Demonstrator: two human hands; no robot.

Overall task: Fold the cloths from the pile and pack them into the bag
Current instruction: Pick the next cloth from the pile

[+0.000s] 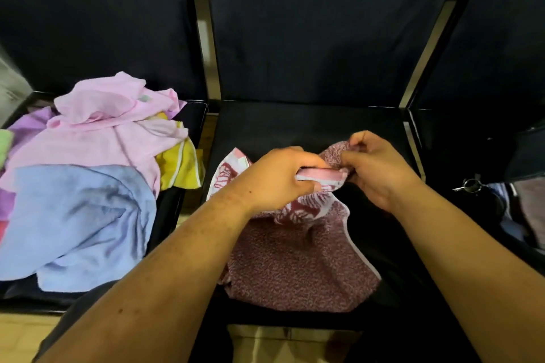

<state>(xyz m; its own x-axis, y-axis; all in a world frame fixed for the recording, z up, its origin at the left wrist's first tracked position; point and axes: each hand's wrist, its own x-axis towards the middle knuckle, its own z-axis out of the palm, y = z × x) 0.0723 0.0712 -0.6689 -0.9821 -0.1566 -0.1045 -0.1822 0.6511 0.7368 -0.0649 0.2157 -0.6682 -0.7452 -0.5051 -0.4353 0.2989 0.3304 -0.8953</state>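
Observation:
A maroon and white patterned towel (298,259) lies crumpled on the black seat (309,124) in the middle. My left hand (277,180) grips its pink-banded hem from above. My right hand (374,168) pinches the same hem at its right end, close beside the left hand. The pile of cloths (88,180) sits on the seat to the left: pink on top, light blue in front, yellow at its right edge, purple and green at the far left. A dark bag (519,206) stands open at the right edge, with a metal ring on its rim.
Dark fabric chair backs (324,23) rise behind the seats. Narrow gaps with black frame bars (200,115) separate the seats. Light floor (289,345) shows below the front edge of the middle seat.

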